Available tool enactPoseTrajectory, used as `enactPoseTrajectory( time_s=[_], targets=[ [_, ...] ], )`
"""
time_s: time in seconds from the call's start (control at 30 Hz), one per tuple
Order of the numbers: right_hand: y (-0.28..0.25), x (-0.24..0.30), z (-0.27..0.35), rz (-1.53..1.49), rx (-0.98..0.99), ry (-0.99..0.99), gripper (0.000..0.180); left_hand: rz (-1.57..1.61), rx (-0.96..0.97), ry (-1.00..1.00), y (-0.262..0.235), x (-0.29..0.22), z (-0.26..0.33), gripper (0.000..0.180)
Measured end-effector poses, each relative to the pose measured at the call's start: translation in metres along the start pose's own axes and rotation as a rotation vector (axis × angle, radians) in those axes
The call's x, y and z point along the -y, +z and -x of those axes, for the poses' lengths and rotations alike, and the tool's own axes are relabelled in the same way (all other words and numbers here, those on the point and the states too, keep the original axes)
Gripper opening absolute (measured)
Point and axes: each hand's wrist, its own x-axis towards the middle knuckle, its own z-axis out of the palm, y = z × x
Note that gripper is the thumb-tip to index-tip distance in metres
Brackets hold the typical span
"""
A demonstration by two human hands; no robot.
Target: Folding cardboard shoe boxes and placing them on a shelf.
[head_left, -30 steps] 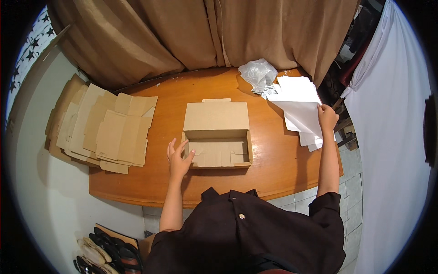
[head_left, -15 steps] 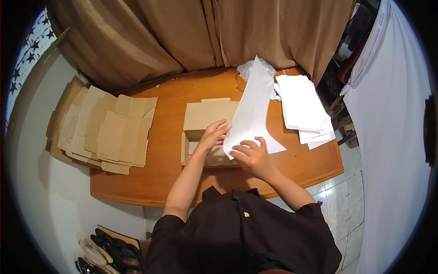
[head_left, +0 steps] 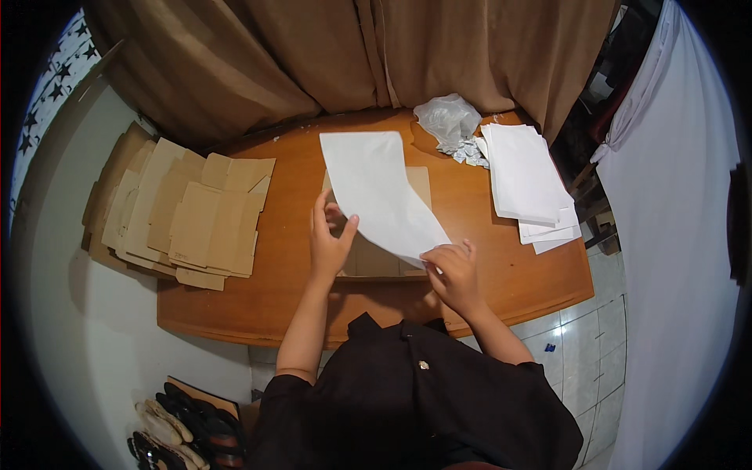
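Note:
A white sheet of paper (head_left: pixel 376 188) hangs curved above an open cardboard box (head_left: pixel 421 184) on the table, hiding much of it. My right hand (head_left: pixel 454 274) pinches the sheet's lower right corner between thumb and fingers. Beside the sheet's left edge is my left hand (head_left: pixel 329 243), its thumb and fingers spread apart. The thumb tip is at the paper's edge; whether it presses on it I cannot tell. Part of the box's inside and its near wall show below the sheet.
Flattened cardboard boxes (head_left: pixel 211 227) overlap at the table's left end. A stack of white paper (head_left: pixel 525 172) lies at the right. Behind it sit a clear plastic bag (head_left: pixel 448 117) and crumpled silvery scraps (head_left: pixel 470 153). A brown curtain (head_left: pixel 329 55) hangs along the far edge.
The sheet's upper end has swung left, and it now lies over the box rather than to its right. My left hand has moved left and spread; my right hand has shifted slightly right.

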Motion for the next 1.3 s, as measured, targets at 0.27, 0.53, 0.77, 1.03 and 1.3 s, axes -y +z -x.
enactPoseTrajectory(
  time_s=[0.27, 0.53, 0.77, 1.03, 1.3],
  targets=[
    [-0.041, 0.012, -0.024, 0.062, -0.202, -0.183, 0.024, -0.528, 0.403, 0.773, -0.017, -0.069, 0.004, 0.026],
    [-0.029, -0.015, -0.014, -0.220, -0.687, 0.061, 0.090, -0.188, 0.153, 0.782, -0.043, -0.103, -0.008, 0.018],
    [0.011, -0.051, -0.009, -0.591, 0.002, 0.374, 0.085, 0.079, -0.079, 0.568, -0.066, -0.122, -0.024, 0.012],
    [0.017, -0.035, -0.003, -1.144, 0.169, 0.569, 0.042, 0.179, -0.210, 0.138, -0.060, -0.083, -0.048, 0.017],
    [0.025, -0.030, 0.011, -1.161, 0.097, 0.547, 0.031, -0.059, -0.182, -0.075, -0.022, -0.010, -0.040, 0.020]
  ],
)
